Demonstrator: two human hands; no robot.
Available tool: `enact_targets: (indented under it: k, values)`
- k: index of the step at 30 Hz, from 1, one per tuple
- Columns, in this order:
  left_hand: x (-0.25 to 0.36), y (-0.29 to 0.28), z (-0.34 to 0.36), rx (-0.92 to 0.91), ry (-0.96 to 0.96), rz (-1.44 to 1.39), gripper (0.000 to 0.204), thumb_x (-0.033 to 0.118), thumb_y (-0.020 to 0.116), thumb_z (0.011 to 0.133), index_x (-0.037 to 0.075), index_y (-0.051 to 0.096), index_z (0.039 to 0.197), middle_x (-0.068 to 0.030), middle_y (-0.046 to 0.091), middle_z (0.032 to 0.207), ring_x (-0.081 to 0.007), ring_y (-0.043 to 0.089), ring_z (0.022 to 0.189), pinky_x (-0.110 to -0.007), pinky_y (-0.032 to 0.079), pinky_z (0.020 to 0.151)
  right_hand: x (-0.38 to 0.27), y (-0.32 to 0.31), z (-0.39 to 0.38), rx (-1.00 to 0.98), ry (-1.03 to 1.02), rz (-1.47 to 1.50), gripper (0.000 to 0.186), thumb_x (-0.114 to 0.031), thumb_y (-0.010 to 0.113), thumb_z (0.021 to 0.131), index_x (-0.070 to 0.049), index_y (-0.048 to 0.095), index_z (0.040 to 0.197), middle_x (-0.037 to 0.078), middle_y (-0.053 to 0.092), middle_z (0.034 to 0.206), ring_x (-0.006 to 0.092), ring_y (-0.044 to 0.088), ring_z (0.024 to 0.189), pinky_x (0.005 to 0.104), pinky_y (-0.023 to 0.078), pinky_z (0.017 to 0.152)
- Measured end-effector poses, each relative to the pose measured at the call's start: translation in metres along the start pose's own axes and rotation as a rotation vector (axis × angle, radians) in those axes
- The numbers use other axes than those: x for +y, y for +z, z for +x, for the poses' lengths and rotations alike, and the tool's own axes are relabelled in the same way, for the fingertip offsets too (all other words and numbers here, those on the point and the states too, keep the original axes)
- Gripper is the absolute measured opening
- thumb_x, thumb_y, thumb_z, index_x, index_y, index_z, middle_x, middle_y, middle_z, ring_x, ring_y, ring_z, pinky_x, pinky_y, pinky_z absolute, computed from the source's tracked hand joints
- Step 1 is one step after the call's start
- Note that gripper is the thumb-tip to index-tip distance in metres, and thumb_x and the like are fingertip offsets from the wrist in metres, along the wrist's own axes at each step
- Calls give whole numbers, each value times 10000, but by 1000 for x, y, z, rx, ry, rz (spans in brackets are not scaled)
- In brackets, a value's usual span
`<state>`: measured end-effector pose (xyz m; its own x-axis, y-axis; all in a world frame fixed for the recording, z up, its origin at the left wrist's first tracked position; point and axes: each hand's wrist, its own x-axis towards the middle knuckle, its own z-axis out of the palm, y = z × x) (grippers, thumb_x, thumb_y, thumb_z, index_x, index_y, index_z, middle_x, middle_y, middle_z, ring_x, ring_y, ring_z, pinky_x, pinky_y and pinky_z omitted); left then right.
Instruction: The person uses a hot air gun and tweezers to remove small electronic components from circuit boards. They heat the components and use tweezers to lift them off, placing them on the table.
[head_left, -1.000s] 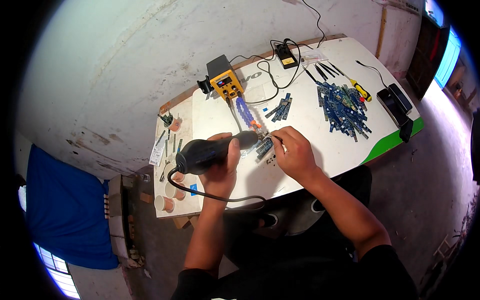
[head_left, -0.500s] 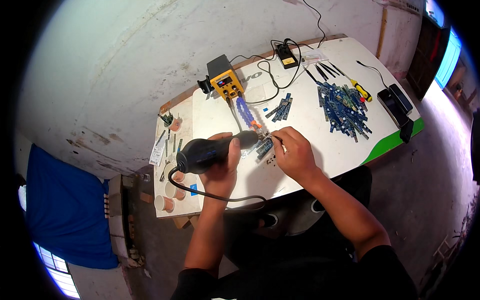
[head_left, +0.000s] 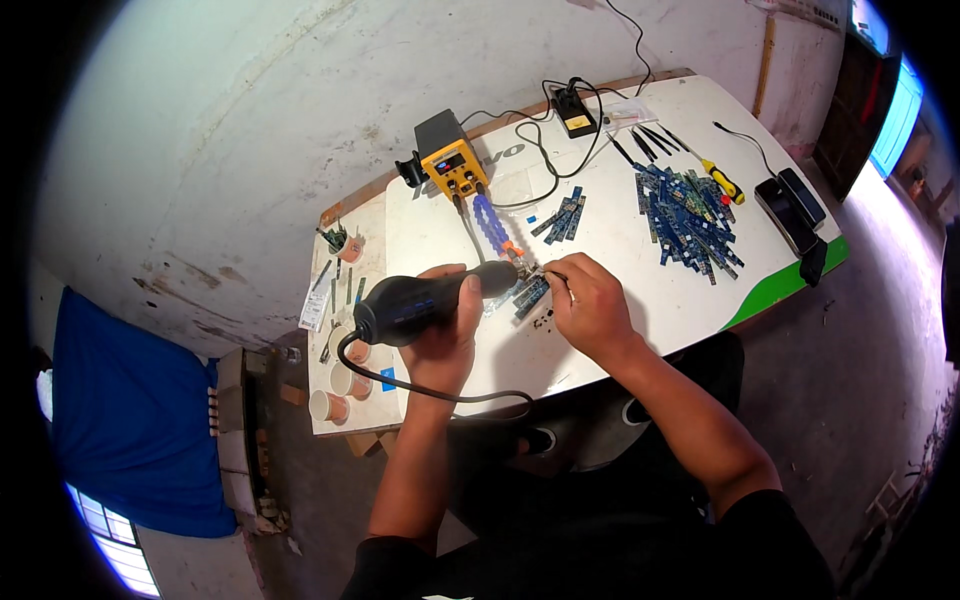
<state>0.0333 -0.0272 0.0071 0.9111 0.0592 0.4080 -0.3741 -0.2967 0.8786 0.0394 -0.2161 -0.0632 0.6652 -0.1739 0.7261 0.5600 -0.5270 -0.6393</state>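
Observation:
My left hand (head_left: pixel 440 345) is wrapped round a black hot air gun (head_left: pixel 410 308), its nose pointing right. The nozzle end is close to a small clamp with an orange joint (head_left: pixel 512 249) on a purple segmented flexible arm (head_left: pixel 488 222). My right hand (head_left: pixel 592 308) is closed in a pinch on a thin tool that looks like tweezers, mostly hidden by the fingers, its tip at the clamp. Just below lie several small circuit boards (head_left: pixel 530 297) and dark loose bits (head_left: pixel 543 320). What the clamp grips is too small to tell.
A yellow and black soldering station (head_left: pixel 450 160) stands at the back, with an iron holder (head_left: pixel 573 112) behind. Circuit boards form a small group (head_left: pixel 565 216) and a large heap (head_left: pixel 690 220) at right, near a yellow screwdriver (head_left: pixel 722 182). Paper cups (head_left: pixel 328 406) line the left; a phone (head_left: pixel 790 215) lies far right.

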Motion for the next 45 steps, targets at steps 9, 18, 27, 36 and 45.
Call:
enact_targets:
  k: [9, 18, 27, 36, 45]
  values:
    - [-6, 0, 1, 2, 4, 0, 248, 196, 723, 985, 59, 652, 1179, 3, 616, 765, -41, 511, 560, -201, 405, 474, 2, 0, 0, 5, 3, 21, 86, 27, 690, 866, 6, 690, 950, 142, 647, 860, 350, 661, 806, 414, 548, 715]
    - [-1, 0, 0, -1, 2, 30, 259, 205, 718, 987, 52, 650, 1186, 13, 610, 751, -35, 521, 566, -197, 408, 480, 4, -1, 2, -1, 4, 32, 93, 34, 685, 861, 9, 688, 950, 146, 651, 867, 357, 660, 810, 415, 549, 720]
    - [1, -1, 0, -3, -6, 18, 278, 226, 718, 988, 46, 649, 1188, 13, 606, 746, -35, 521, 567, -198, 411, 482, 5, -1, 1, 1, 13, 32, 98, 41, 680, 860, 9, 690, 953, 147, 653, 865, 358, 661, 796, 412, 552, 713]
    - [4, -2, 0, -15, -26, 24, 273, 222, 708, 996, 49, 645, 1198, 12, 602, 738, -40, 526, 565, -205, 416, 482, 6, -1, 2, 7, 35, 44, 89, 27, 683, 877, 7, 697, 963, 149, 662, 873, 363, 669, 794, 411, 555, 706]
    - [4, -3, 0, -12, -12, 21, 257, 209, 695, 1005, 50, 643, 1199, 13, 595, 720, -41, 520, 549, -208, 415, 478, 6, 0, 0, 49, 132, 87, 74, 9, 684, 894, 8, 712, 963, 152, 694, 906, 356, 695, 799, 393, 560, 701]
